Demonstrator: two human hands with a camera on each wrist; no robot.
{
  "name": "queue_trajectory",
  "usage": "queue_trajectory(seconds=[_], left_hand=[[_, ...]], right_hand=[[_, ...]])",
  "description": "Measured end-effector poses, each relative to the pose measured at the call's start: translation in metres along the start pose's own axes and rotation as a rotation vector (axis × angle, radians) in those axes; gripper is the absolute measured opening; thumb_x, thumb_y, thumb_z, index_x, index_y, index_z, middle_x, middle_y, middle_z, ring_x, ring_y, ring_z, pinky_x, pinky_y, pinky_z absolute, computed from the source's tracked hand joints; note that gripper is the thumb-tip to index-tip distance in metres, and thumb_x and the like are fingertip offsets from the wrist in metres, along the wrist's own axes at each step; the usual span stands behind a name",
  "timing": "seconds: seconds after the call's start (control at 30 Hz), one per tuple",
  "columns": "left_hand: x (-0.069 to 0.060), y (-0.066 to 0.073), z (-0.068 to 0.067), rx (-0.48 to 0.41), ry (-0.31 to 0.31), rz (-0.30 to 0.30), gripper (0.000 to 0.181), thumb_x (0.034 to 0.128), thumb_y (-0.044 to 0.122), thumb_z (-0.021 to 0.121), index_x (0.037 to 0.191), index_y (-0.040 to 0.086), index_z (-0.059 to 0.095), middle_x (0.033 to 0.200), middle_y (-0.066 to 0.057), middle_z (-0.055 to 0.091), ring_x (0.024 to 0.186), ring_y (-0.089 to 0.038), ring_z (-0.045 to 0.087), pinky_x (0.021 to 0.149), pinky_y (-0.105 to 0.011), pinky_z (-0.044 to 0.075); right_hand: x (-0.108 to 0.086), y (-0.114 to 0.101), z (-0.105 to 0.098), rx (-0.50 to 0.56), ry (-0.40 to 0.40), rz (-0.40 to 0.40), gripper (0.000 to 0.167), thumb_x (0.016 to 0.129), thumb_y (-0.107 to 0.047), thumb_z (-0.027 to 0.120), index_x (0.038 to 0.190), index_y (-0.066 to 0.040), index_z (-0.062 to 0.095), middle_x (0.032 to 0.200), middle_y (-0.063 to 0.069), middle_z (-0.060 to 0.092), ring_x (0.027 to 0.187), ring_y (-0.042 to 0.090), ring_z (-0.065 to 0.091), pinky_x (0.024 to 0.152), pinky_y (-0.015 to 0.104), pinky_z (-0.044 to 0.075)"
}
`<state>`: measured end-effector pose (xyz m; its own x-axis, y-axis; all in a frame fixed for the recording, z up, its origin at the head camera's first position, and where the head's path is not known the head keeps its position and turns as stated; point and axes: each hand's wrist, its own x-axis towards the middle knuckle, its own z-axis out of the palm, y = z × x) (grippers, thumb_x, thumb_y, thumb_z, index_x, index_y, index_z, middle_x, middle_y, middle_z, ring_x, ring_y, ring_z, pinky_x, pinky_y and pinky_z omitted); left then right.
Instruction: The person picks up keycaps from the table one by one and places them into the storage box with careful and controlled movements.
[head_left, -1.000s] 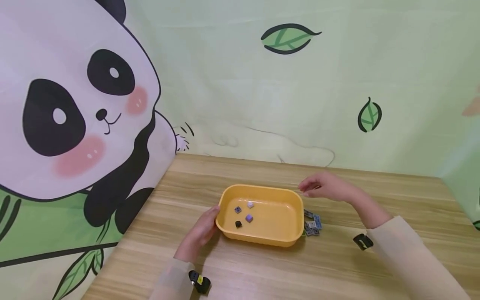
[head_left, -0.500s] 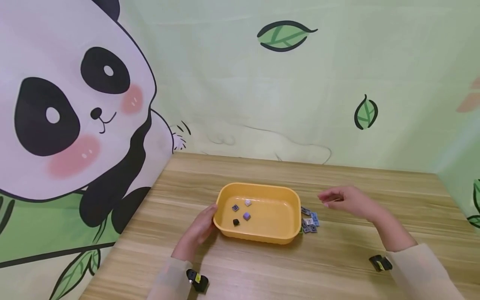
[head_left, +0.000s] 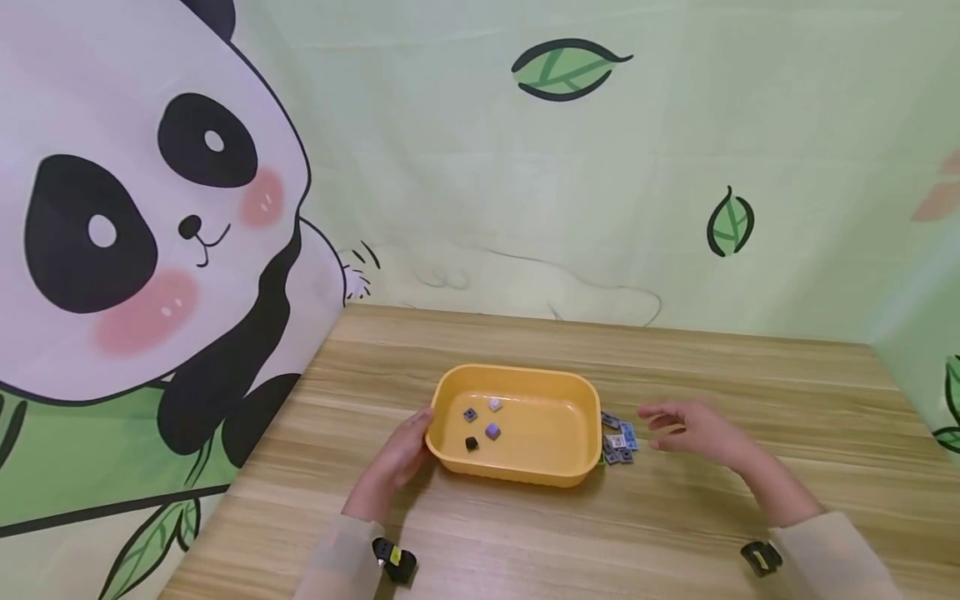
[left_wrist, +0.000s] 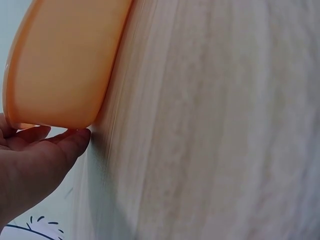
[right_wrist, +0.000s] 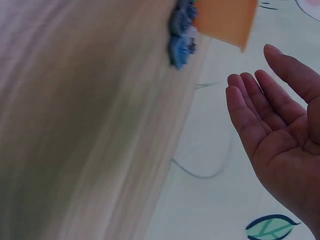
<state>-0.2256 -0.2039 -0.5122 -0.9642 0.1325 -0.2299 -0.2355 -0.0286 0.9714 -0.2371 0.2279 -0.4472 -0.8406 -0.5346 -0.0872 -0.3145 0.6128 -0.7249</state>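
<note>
The left hand (head_left: 400, 454) lays relaxed, uncurled fingers against its end of the yellow tray (head_left: 543, 437) on the worktop (head_left: 525, 537). Four small pieces (head_left: 492, 431) lie inside, toward that hand. The right hand (head_left: 696, 432) is loosely spread, thumb apart, fingers pointing inward at the blue and grey pile (head_left: 628, 436) between it and the tray.

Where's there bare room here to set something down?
Bare tabletop shows between the yellow tray and the back wall, and in front of the tray between the forearms. The tray's right half is bare too. Its left half holds four small pieces, and a block cluster crowds between tray and right hand.
</note>
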Motion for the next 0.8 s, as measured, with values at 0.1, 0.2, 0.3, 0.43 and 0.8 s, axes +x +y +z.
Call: queue_trajectory(seconds=[0.1,0.2,0.3,0.43,0.8], left_hand=[[-0.001,0.000,-0.001,0.008,-0.005,-0.002,0.054,0.1117,0.016,0.018,0.157,-0.014,0.020,0.163,-0.035,0.025,0.152,-0.047,0.029,0.128,-0.057,0.024],[-0.001,0.000,-0.001,0.009,-0.006,-0.003,0.054,0.1117,0.016,0.018,0.157,-0.014,0.019,0.164,-0.035,0.024,0.153,-0.047,0.028,0.128,-0.057,0.024],[-0.001,0.000,-0.001,0.002,-0.011,-0.001,0.054,0.1119,0.016,0.018,0.157,-0.014,0.019,0.165,-0.034,0.022,0.154,-0.047,0.025,0.128,-0.057,0.023],[0.001,0.000,-0.002,0.001,-0.015,-0.002,0.054,0.1122,0.016,0.018,0.157,-0.014,0.018,0.165,-0.035,0.020,0.154,-0.048,0.023,0.128,-0.057,0.021],[0.001,-0.001,-0.002,0.002,-0.020,-0.001,0.055,0.1124,0.017,0.018,0.157,-0.015,0.015,0.165,-0.035,0.017,0.155,-0.049,0.019,0.128,-0.057,0.019]], right_hand=[[0.002,0.008,0.006,0.012,-0.022,-0.012,0.054,0.091,-0.006,0.073,0.136,0.016,0.054,0.137,0.037,0.059,0.117,0.048,0.065,0.090,0.041,0.062],[0.005,0.016,0.009,0.015,-0.027,-0.005,0.059,0.089,-0.006,0.075,0.139,0.015,0.051,0.139,0.038,0.055,0.119,0.050,0.063,0.092,0.046,0.061],[0.007,0.021,0.011,0.010,-0.023,0.009,0.062,0.088,-0.007,0.076,0.141,0.014,0.050,0.141,0.038,0.054,0.121,0.052,0.061,0.094,0.050,0.060],[0.011,0.026,0.013,-0.008,-0.041,0.013,0.067,0.087,-0.009,0.077,0.143,0.013,0.048,0.143,0.038,0.052,0.124,0.054,0.058,0.096,0.053,0.059],[0.022,0.028,0.018,-0.010,-0.084,0.013,0.073,0.080,-0.002,0.079,0.143,0.017,0.046,0.141,0.041,0.051,0.120,0.054,0.059,0.091,0.046,0.062]])
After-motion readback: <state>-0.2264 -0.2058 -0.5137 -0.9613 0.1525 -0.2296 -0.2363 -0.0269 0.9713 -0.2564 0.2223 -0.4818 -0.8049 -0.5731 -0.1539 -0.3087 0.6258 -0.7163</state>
